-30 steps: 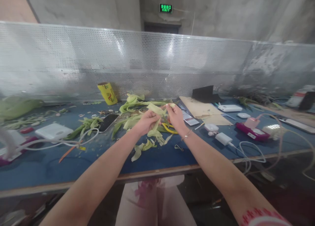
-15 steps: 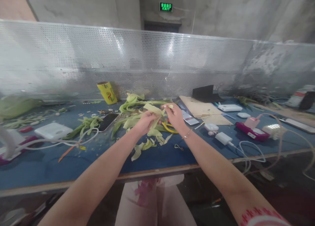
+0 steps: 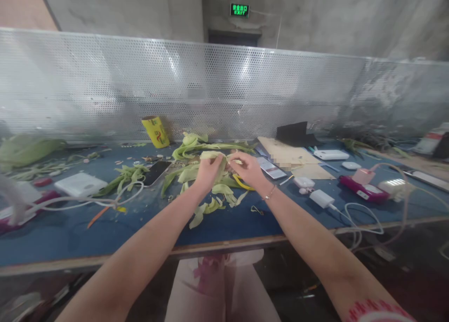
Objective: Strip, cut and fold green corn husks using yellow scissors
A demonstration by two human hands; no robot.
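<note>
Pinched in my left hand (image 3: 207,173) is a pale green corn husk (image 3: 211,155), folded over the fingers. My right hand (image 3: 248,169) is closed right beside it, its fingertips gripping the husk's edge; the exact grip is partly hidden. Behind and beneath both hands lies a heap of long green husks (image 3: 189,149). Several torn husk pieces (image 3: 206,207) are scattered toward the table's front edge. A curved yellow thing (image 3: 245,186) shows partly under my right hand; its kind is unclear.
On the blue table (image 3: 147,230) stand a yellow cardboard tube (image 3: 156,132), a dark phone (image 3: 157,173) and a white box-shaped device (image 3: 80,185). To the right lie a lit phone (image 3: 271,168), brown paper (image 3: 315,171), a white charger (image 3: 322,199) with cable, and a magenta power strip (image 3: 363,191).
My right hand has come down and closer to my left, so the fingertips nearly meet. The husk in my left hand now folds over more. The view has shifted slightly.
</note>
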